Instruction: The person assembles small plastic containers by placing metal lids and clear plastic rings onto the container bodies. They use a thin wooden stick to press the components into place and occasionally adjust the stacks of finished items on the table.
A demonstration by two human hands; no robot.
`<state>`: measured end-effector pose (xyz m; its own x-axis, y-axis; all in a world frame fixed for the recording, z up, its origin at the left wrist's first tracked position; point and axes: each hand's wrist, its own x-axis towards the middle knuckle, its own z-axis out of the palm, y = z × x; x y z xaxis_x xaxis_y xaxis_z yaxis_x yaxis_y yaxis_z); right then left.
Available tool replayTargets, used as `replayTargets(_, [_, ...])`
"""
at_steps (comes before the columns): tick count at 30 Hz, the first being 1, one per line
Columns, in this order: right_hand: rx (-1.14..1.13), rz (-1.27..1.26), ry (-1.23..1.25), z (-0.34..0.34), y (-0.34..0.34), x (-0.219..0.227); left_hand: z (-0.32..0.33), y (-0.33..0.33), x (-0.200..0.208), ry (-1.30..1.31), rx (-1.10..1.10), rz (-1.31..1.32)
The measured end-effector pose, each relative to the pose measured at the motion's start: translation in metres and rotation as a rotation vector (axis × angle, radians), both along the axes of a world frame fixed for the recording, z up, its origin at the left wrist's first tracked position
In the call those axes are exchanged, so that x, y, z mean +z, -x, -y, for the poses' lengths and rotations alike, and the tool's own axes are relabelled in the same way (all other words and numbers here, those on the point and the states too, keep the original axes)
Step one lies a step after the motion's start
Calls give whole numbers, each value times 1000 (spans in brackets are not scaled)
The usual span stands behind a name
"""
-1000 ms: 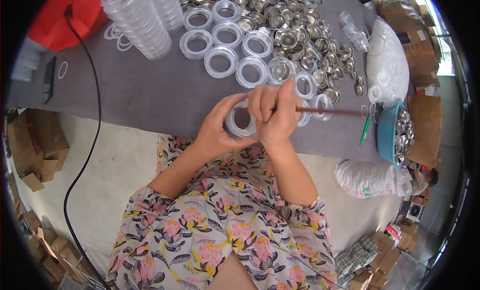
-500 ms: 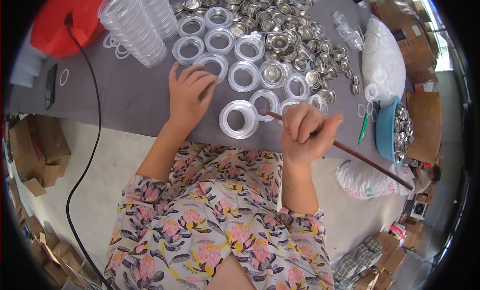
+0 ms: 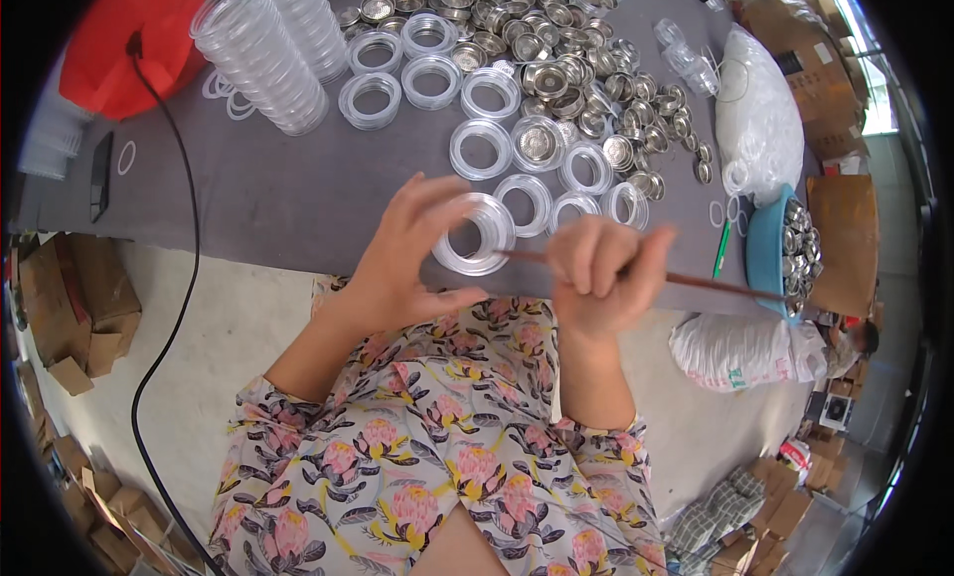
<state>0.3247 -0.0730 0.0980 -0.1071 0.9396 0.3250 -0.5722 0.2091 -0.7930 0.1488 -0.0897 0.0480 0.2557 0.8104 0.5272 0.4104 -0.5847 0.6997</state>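
Near the table's front edge lies a thick clear plastic ring [image 3: 479, 266]. My left hand [image 3: 407, 253] is beside it on the left, fingers spread and slightly blurred, reaching over the ring's upper left edge, with the thumb low. My right hand [image 3: 608, 278] is closed round a thin brown stick [image 3: 711, 284], held nearly level. The stick's left tip meets or overlaps the ring's right side; contact is unclear. Several more clear rings [image 3: 481, 150] stand in loose rows beyond my hands. One of them has a silver metal cup [image 3: 538, 144] in its middle.
A heap of silver metal cups [image 3: 556, 39] covers the far middle. Tall stacks of clear plastic pieces [image 3: 263, 64] stand far left, near a red bag [image 3: 129, 44] and black cable [image 3: 184, 188]. At right are a plastic bag [image 3: 760, 119], blue basin [image 3: 767, 253] and green pen [image 3: 721, 250].
My left hand has moved nearer and right, from a ring in the rows to the front ring. That row ring is gone from its place. The stick has swung closer to level.
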Motion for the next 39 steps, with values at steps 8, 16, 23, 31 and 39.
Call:
replayTargets(8, [12, 3, 43, -4, 32, -28, -1, -17, -34, 335, -107, 363])
replayTargets(16, [146, 499, 157, -22, 12, 17, 1, -20, -35, 369, -94, 438])
replayTargets(23, [128, 12, 244, -27, 37, -10, -1, -21, -33, 389, -108, 468])
replayTargets(31, [75, -19, 229, -24, 40, -12, -3, -18, -38, 429, -79, 489])
replayTargets(39, [-79, -36, 45, -6, 26, -1, -4, -17, -39, 400, -111, 482])
